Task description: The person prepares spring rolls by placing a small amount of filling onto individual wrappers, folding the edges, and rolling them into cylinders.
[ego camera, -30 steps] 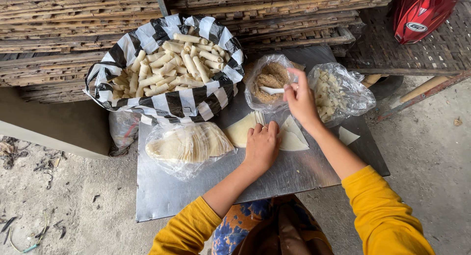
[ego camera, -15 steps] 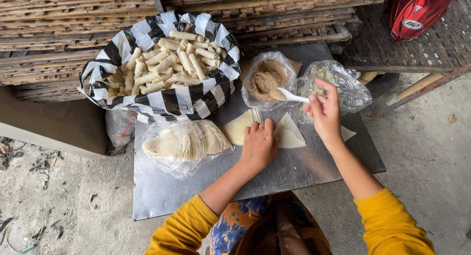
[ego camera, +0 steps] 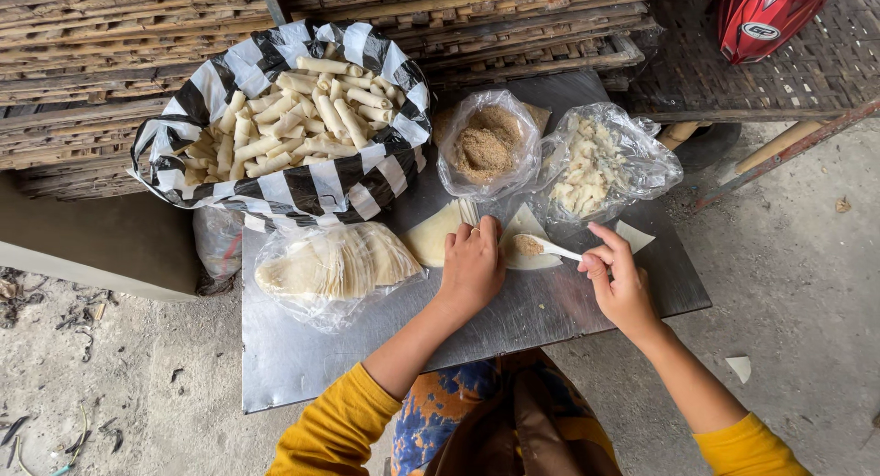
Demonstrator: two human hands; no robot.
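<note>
Your right hand (ego camera: 623, 279) pinches the handle of a white spoon (ego camera: 550, 248) between thumb and fingertips; grip narrow, closed on the handle. The spoon's bowl points away from that grip toward your other hand and carries a small heap of brown crumb filling (ego camera: 525, 244). It sits over a pale triangular wrapper (ego camera: 530, 240) lying flat on the metal table (ego camera: 367, 348).

Your left hand (ego camera: 472, 265) lies palm down, fingers loosely spread, pressing the near edge of that wrapper just beside the spoon's bowl. It holds nothing; flat and open. More wrappers (ego camera: 431, 238) lie on its outer side.

Beyond the spoon tip: a clear plastic bag (ego camera: 486, 144), open at the top, filled with brown crumbs. Beyond your right hand's grip: a second clear bag (ego camera: 605, 164) with pale white chunks in it.

Outward from your left hand: a clear bag (ego camera: 335, 265) holding a stack of thin round wrappers. Farther off past it, a black-and-white striped bag (ego camera: 302, 187) lining a basket, heaped with rolled pastry sticks (ego camera: 293, 119).

A red helmet (ego camera: 765, 13) rests well apart, beyond your right hand.
</note>
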